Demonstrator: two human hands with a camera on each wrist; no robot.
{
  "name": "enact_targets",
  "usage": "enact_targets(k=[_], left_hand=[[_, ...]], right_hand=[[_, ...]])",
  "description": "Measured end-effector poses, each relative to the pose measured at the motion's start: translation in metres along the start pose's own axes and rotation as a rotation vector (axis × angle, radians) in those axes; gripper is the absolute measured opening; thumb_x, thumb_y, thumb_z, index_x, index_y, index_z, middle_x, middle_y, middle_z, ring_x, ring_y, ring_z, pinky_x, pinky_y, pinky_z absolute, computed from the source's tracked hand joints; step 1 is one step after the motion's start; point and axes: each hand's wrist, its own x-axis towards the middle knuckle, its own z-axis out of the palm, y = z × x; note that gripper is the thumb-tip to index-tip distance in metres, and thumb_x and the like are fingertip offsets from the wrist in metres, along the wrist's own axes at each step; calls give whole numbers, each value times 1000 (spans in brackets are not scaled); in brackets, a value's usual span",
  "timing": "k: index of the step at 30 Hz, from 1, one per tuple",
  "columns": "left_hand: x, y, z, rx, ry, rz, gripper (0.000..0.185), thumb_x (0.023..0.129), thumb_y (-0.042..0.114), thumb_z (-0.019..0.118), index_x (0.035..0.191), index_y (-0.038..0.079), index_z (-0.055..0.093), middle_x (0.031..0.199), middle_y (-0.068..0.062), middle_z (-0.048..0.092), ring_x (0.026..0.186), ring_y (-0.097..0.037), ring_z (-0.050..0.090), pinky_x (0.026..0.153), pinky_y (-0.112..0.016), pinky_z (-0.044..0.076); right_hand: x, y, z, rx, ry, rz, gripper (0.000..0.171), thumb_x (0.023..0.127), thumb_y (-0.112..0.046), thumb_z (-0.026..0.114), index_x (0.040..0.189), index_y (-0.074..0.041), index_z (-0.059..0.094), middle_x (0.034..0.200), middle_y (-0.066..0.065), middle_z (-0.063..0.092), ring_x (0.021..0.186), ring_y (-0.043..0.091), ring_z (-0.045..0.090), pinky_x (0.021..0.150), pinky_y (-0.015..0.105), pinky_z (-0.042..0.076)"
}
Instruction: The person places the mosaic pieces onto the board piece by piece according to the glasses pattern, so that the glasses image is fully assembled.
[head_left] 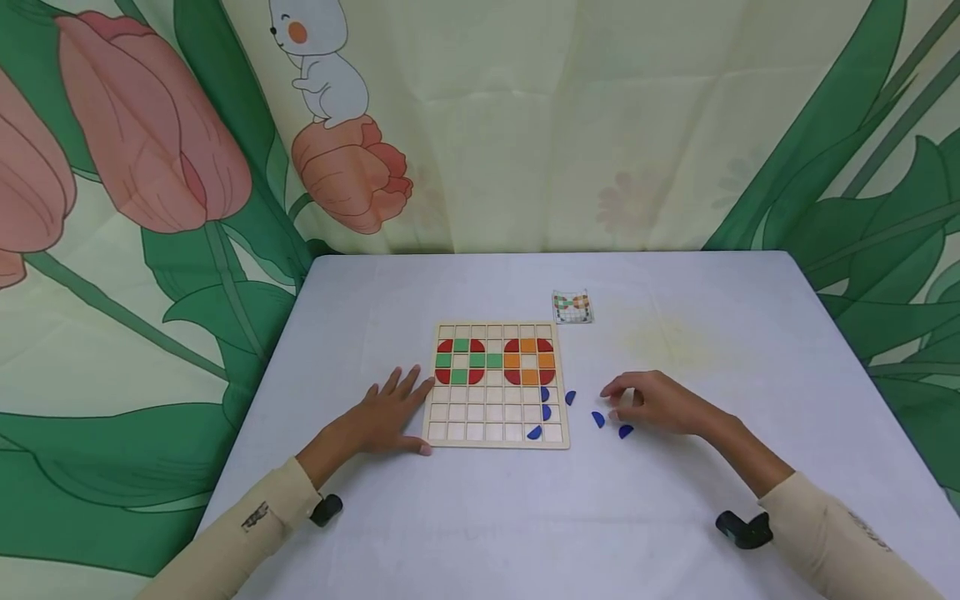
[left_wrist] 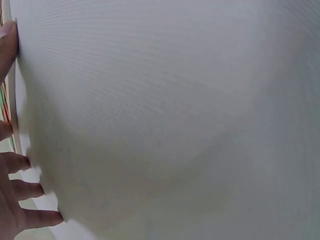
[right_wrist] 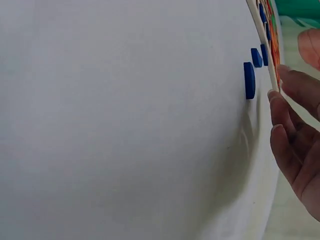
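Note:
A square wooden grid board lies on the table. Red quarter-rounds with green squares fill its upper left, and red ones with orange squares its upper right. My left hand rests at the board's left edge with fingers spread and thumb near the lower corner. Three blue half-rounds sit in the board's lower right, the lowest one tilted. Three more lie right of the board, one blue half-round just beside my right hand. Its fingers bend loosely over the table, nothing visible between them.
A small pattern card lies behind the board's upper right corner, showing a similar coloured design. The white-covered table reaches back to a printed curtain. Dark wrist cameras are strapped at both sleeves.

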Motion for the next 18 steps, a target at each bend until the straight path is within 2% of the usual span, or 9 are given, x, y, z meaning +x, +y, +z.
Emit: enact_targets(k=[8,18], left_hand=[[-1,0,-1,-7,9,0,112,76,71,72,162,19,21,169,-15,13,153,-47,11,112,-72,27],[-1,0,-1,-7,-5,-7,113,76,72,71,162,20,19,169,-14,11,154,-46,9,112,-72,26]], right_hand=[[-27,16,6,-23,13,-69,36,83,-22,83,116,-15,72,105,-6,71,69,7,51,62,21,45],[-33,16,14,-49,58,-104,28,84,-17,81,111,-14,74,94,-11,68,67,3,48,60,20,44]])
